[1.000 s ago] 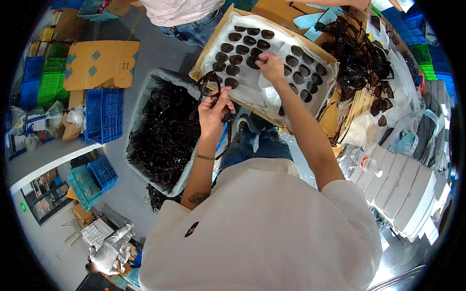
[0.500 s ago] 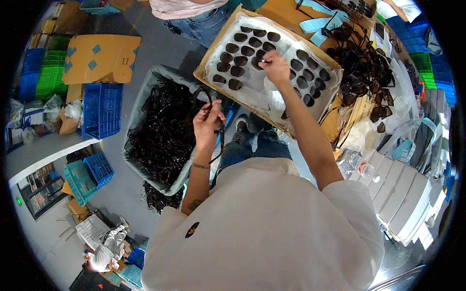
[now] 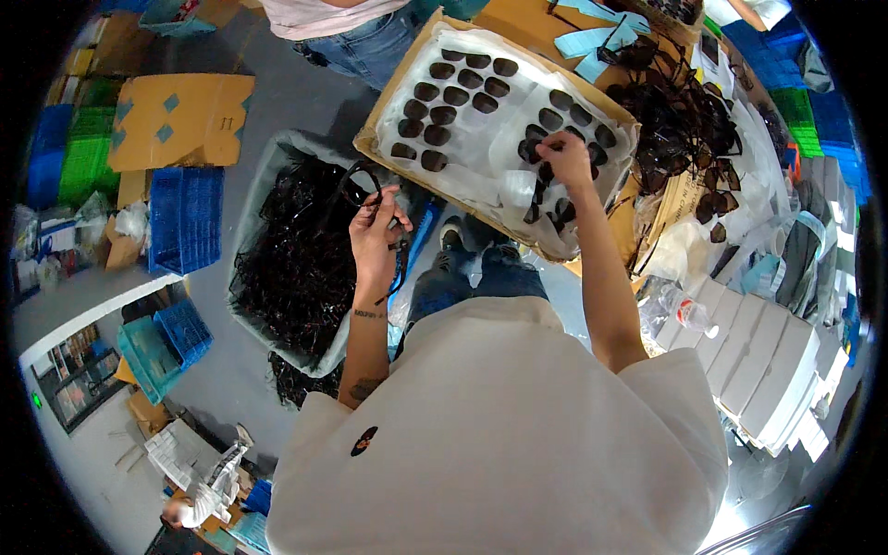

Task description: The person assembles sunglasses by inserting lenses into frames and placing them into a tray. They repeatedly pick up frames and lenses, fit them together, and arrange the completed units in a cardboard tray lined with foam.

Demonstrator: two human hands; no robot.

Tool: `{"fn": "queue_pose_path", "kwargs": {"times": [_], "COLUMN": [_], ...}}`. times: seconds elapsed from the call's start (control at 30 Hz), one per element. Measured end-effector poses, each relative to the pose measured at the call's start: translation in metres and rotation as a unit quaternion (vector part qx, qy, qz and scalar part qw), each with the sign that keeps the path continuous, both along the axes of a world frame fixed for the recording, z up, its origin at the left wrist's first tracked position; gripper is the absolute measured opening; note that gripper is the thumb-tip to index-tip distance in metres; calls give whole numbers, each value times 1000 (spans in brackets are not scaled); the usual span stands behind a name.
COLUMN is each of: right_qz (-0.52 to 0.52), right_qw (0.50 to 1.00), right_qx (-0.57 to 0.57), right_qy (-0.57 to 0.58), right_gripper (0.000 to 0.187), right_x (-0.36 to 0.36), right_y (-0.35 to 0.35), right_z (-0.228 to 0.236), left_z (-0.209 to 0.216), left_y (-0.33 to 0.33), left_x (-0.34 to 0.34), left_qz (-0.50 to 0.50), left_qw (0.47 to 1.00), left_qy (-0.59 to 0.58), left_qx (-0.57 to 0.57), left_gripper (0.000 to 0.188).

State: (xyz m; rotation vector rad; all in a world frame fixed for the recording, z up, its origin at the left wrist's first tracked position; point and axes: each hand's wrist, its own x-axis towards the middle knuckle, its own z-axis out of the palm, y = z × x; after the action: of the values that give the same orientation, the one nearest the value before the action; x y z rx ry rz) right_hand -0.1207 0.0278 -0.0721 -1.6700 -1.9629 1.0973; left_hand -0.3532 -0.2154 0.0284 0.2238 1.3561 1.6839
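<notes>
My left hand [image 3: 375,236] is closed around a pair of black glasses frames [image 3: 359,185], held up beside the tub's right edge. One rim loop stands above the fingers, and a thin temple arm hangs below. My right hand [image 3: 569,162] reaches over the shallow carton [image 3: 370,125], its thumb and forefinger pinched on a dark lens [image 3: 557,143] just above the right-hand group of lenses. Rows of dark lenses [image 3: 455,95] lie on white paper lining in the carton. The hand covers some of the right-hand group.
Left of my legs stands a lined tub [image 3: 254,199] heaped with black frames [image 3: 296,277]. A pile of dark sunglasses [image 3: 671,120] lies right of the carton. White boxes [image 3: 749,342] and a clear bottle [image 3: 689,314] are at the right. Another person [image 3: 342,37] stands beyond the carton.
My right hand has moved right, from the left group of lenses to the right group. One lens spot in the left group is now bare. My left hand still holds the frames.
</notes>
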Motion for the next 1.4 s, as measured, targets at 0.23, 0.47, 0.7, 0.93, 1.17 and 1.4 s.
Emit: {"fn": "queue_pose_path", "kwargs": {"times": [0.23,0.47,0.7,0.93,1.17,1.4], "right_qz": [58,60,-97,35,54,129], "right_qw": [988,988,958,942,969,980], "right_qx": [84,141,-13,299,202,60], "right_qy": [115,30,268,148,-135,-141], "right_gripper": [15,26,24,39,27,23], "right_x": [-91,-94,-4,109,208,265], "right_y": [14,-9,-40,-131,-119,-80], "right_z": [7,3,96,195,103,75], "left_z": [1,6,32,29,-13,-44], "left_y": [-12,-10,46,95,112,108], "left_x": [0,5,46,185,279,309], "left_qz": [6,1,-125,-280,-261,-521], "left_qw": [998,983,968,935,915,497], "left_qy": [-57,-149,-104,76,274,659], "left_qx": [36,107,190,204,143,216], "left_gripper": [49,48,38,11,41,83]}}
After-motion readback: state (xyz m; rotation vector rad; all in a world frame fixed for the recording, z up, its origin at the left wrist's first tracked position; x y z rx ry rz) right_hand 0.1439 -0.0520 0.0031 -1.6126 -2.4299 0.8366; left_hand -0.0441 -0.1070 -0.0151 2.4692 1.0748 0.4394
